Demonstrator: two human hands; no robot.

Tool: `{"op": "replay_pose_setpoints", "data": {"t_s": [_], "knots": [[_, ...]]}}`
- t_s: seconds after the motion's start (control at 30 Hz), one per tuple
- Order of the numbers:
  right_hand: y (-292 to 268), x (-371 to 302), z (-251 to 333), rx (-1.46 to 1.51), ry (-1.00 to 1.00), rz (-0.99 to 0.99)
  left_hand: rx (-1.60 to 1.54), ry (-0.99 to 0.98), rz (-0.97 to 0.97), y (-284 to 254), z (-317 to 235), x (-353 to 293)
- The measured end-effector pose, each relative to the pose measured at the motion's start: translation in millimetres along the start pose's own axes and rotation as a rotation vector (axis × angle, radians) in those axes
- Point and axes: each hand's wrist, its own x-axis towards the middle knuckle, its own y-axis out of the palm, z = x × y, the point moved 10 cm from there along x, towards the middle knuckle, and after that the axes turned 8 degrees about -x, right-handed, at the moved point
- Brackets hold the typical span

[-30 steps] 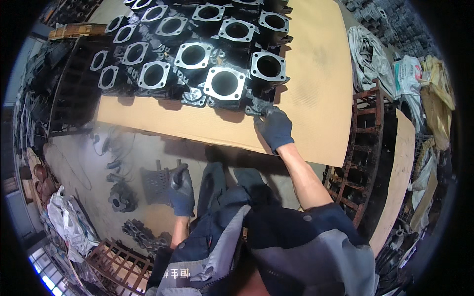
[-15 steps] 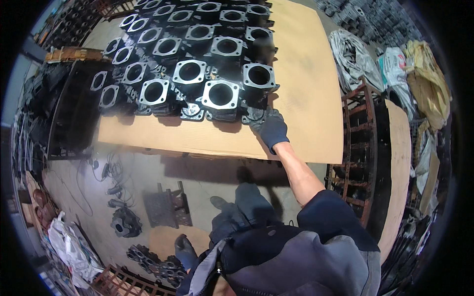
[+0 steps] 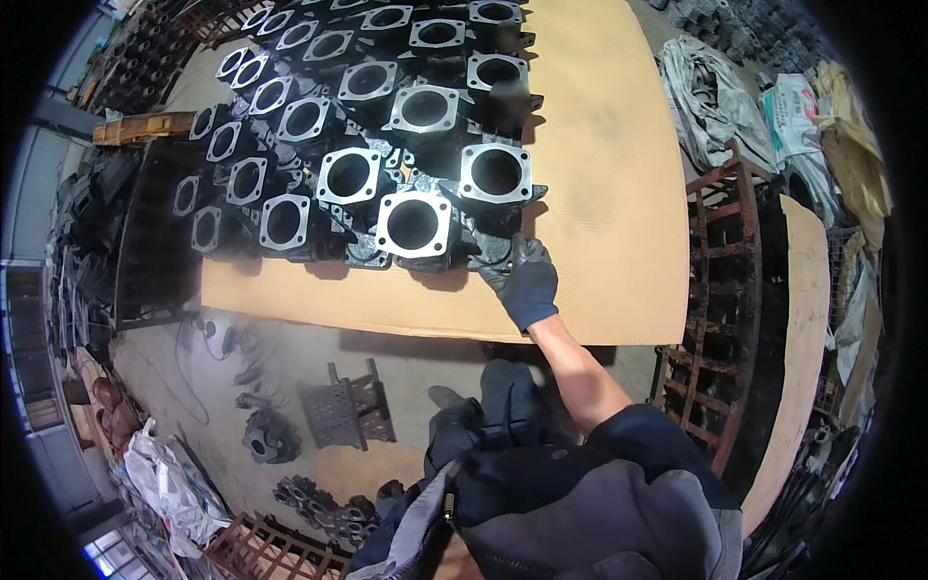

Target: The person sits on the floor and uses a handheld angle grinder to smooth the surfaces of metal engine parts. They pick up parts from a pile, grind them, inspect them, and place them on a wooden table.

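Observation:
My right hand (image 3: 530, 285), in a dark blue-grey glove, is at the near right corner of a block of black metal castings. Its fingers close round the low flange of the corner casting (image 3: 496, 172), whose bright square top face has a round bore and corner holes. To its left stands another casting (image 3: 414, 224) of the same kind, upright. Of my left hand (image 3: 390, 491) only a small gloved part shows beside the jacket, low down; its fingers cannot be made out.
The castings stand in rows on a cardboard sheet (image 3: 614, 193). Rusty metal racking (image 3: 720, 309) flanks it on the right, with white sacks (image 3: 710, 101) beyond. A small dark stool (image 3: 348, 406), a round casting (image 3: 271, 435) and cables are on the floor.
The view has shifted, so the castings sit lower and further left. My right hand stays on the corner casting. My left hand has drawn in toward the jacket and shows less.

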Motion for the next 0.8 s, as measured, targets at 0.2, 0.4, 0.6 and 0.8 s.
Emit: {"op": "replay_pose_setpoints", "data": {"t_s": [0.2, 0.4, 0.6, 0.8], "knots": [[1.5, 3.2, 0.1, 0.052, 0.043, 0.101, -0.045, 0.017, -0.038, 21.2, -21.1, -3.6], [-18.1, 8.3, -2.0, 0.129, 0.101, 0.159, -0.162, -0.050, -0.212, 28.8, -8.6, -19.1], [-56.4, -22.9, 12.4, 0.212, -0.016, 0.050, -0.373, 0.020, -0.467, 6.8, -11.3, -35.2], [-32.9, -113.7, 120.5, 0.353, -0.234, 0.453, -0.599, 0.259, -0.484, -6.3, -40.3, -51.6]]}}
